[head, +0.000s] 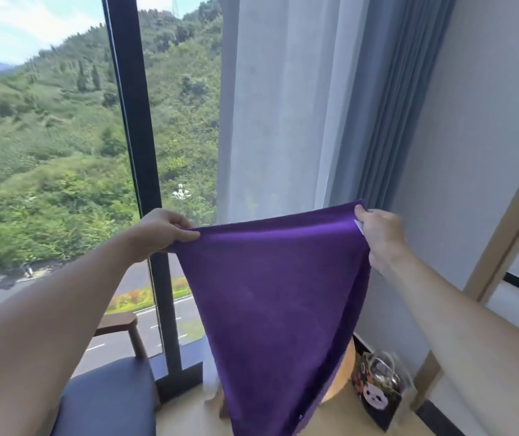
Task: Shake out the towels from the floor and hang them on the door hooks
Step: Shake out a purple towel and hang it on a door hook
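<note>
1. Now your left hand (157,229) pinches one top corner of the purple towel (270,297).
2. Your right hand (381,236) grips the other corner.
3. It hangs spread before the curtain (283,105), above the floor.

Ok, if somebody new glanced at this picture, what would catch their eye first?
Most likely the purple towel, stretched wide in the middle of the view, its top edge pinched by the left hand and the right hand. Behind it on the left, a tall window shows a green hillside, with pale curtains hanging to the right. A panda-print gift bag sits on the floor at lower right.
</note>
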